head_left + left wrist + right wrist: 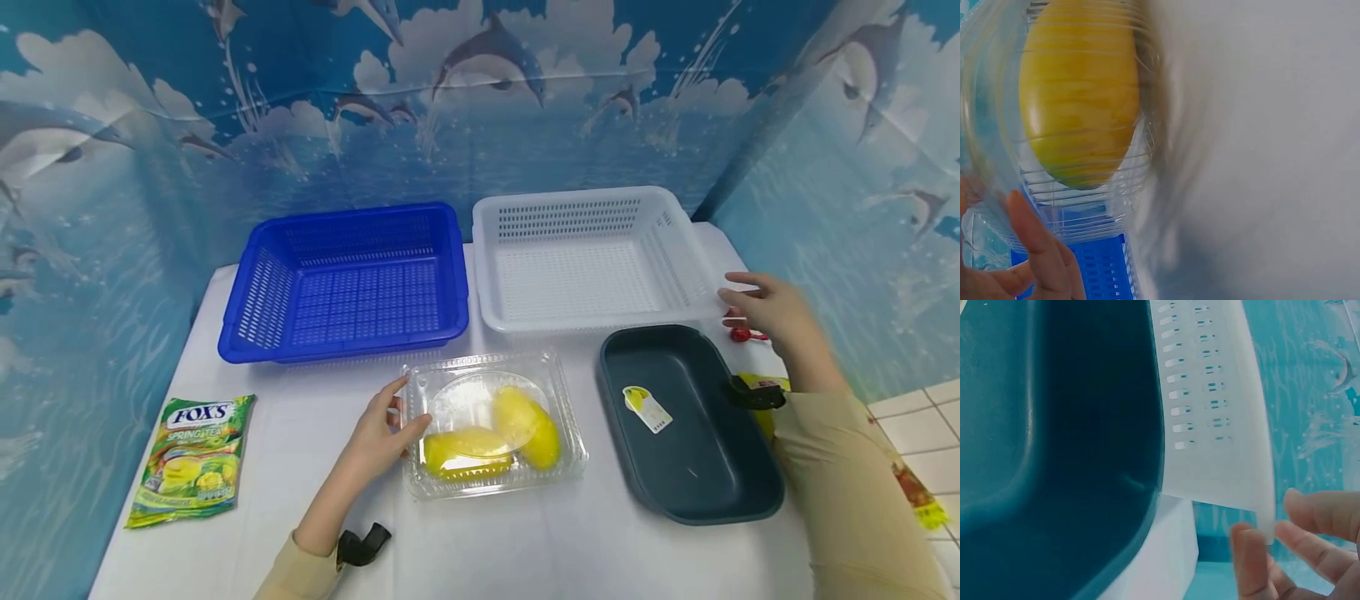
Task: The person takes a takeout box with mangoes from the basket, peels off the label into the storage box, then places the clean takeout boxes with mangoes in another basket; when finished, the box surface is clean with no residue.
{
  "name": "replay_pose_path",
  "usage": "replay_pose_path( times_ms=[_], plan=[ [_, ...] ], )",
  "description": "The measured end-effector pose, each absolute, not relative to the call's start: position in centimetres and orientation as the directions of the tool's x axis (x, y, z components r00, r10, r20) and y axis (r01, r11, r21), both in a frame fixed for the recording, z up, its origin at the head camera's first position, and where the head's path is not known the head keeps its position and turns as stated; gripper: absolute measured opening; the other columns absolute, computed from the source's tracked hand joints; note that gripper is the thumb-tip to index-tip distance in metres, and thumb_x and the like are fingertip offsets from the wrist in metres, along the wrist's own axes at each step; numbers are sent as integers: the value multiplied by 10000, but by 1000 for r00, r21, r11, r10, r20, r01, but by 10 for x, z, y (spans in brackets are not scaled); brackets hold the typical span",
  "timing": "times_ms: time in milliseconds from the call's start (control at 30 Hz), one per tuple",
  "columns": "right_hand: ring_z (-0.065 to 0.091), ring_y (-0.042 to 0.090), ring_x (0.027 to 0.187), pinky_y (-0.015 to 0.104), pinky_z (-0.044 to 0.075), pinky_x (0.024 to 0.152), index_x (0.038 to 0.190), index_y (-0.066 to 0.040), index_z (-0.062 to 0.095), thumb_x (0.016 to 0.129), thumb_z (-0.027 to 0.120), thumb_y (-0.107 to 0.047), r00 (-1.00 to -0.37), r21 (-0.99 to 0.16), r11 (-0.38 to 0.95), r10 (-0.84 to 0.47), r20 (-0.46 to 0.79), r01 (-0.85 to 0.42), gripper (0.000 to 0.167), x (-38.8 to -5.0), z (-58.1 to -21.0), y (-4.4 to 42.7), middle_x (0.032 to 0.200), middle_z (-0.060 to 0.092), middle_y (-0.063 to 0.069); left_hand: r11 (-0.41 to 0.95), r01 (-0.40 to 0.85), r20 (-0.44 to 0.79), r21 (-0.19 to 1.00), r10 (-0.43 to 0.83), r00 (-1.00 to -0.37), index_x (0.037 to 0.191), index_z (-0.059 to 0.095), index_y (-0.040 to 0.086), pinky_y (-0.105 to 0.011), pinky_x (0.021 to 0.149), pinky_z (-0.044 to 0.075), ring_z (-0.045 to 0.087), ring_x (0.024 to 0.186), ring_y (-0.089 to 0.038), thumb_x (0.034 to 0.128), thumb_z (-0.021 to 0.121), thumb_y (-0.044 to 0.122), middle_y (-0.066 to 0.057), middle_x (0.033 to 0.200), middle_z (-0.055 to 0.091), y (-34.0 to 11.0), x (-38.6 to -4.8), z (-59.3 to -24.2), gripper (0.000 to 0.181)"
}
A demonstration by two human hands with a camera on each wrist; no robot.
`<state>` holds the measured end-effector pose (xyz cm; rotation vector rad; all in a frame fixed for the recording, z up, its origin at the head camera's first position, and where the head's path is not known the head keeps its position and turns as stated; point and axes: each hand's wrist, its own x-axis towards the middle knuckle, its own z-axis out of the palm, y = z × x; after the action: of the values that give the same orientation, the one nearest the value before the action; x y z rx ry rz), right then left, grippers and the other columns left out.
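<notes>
A clear plastic clamshell container [495, 367] with yellow mangoes [536, 429] inside lies at the middle of the table. My left hand [381, 429] grips its left edge, thumb over the top; the left wrist view shows one mango [1082, 94] through the ribbed wall, fingers at the container's corner. At the far right, my right hand [772, 312] holds the right rim of a white slotted basket [573, 325]. In the right wrist view the basket's rim [1260, 456] runs down between thumb and fingers.
Left of the white basket stands a blue basket [345, 346]. A dark green tray [697, 450] bearing a sticker lies below the white one. A Fox's candy bag [195, 462] lies at left; a small red item [740, 334] and a yellow packet [765, 382] are partly hidden near the right arm.
</notes>
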<state>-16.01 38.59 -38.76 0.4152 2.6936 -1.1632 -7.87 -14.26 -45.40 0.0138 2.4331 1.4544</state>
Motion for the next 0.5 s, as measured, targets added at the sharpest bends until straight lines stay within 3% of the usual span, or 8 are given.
replay_pose_path(
  times_ms=[67,133,267,500],
  plan=[
    [573,-83,675,169,530,641,1516,4,312,998,497,-455,-940,-686,643,203,-274,339,717,-165,-390,386,1255,546,303,489,-145,-254,860,164,-953,1524,325,73,-328,546,571,476,783,-171,910,711,231,-162,1130,479,-143,-79,-454,743],
    [597,-40,668,186,549,653,1511,3,329,994,524,-423,-932,-699,617,225,-283,361,697,-169,-391,386,1064,629,141,495,-139,-249,858,165,-954,1525,326,78,-306,546,569,479,791,-170,909,713,238,-157,1130,482,-143,-80,-454,745],
    [635,8,662,194,564,677,1520,-8,320,987,553,-403,-911,-731,544,250,-327,412,704,-174,-390,387,832,550,-189,503,-106,-219,858,173,-960,1520,343,75,-274,554,561,510,819,-164,896,729,220,-166,1175,494,-144,-79,-453,748],
    [645,14,654,192,554,673,1534,-42,310,990,552,-394,-874,-724,490,279,-397,485,692,-174,-388,385,758,548,-217,439,-95,-198,894,194,-961,1531,345,144,-319,625,580,581,804,-194,903,725,203,-178,1279,470,-148,-82,-432,737]
  ],
)
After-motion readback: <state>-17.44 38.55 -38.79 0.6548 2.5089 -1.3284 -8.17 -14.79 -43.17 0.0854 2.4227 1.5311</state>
